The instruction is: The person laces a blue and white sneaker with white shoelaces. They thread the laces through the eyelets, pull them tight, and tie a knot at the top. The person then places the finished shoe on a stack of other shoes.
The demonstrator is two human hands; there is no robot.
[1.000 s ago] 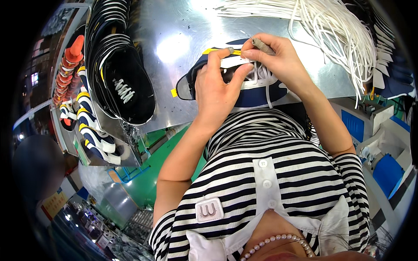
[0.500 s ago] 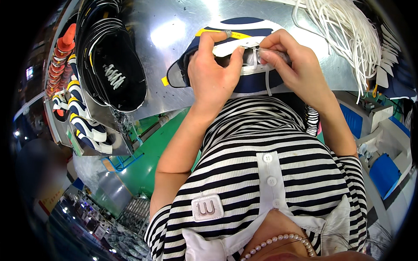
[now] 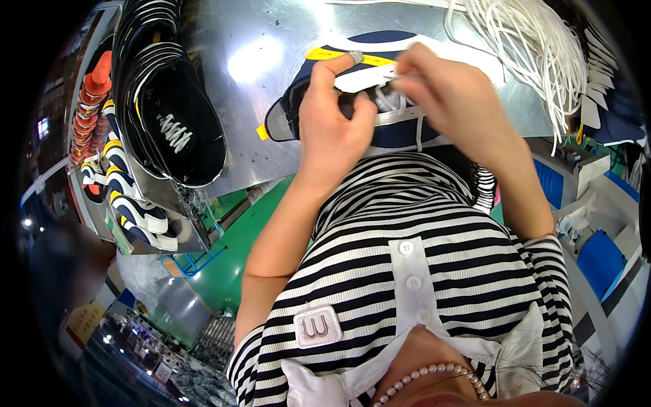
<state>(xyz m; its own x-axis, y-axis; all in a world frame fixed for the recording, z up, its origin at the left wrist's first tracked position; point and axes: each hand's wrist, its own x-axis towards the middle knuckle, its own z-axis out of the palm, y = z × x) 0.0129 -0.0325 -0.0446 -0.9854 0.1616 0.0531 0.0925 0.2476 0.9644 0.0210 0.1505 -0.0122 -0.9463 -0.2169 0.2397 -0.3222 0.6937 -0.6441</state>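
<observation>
A navy, white and yellow shoe upper [image 3: 400, 139] lies on its side on the metal table in front of me. My left hand [image 3: 333, 125] is closed on its opening edge, the index finger on the yellow-and-white side and the thumb inside. A grey wrap covers that index fingertip. Across the white eyelet strip runs a thin white shoelace [image 3: 420, 133], one end hanging over the near side. My right hand [image 3: 458, 95] is at the eyelets with bent fingers. Motion smears its fingertips, so what they hold cannot be made out.
Nested black-lined shoe uppers [image 3: 193, 152] stand at the left of the metal table [image 3: 271, 20]. A heap of white laces [image 3: 536, 47] hangs over the right side. Farther left are more navy-and-white uppers [image 3: 139, 214] and a stack of orange pieces [image 3: 91, 102].
My right hand has moved slightly up and left over the eyelet strip and is now blurred. The left hand keeps its hold, its thumb a little lower.
</observation>
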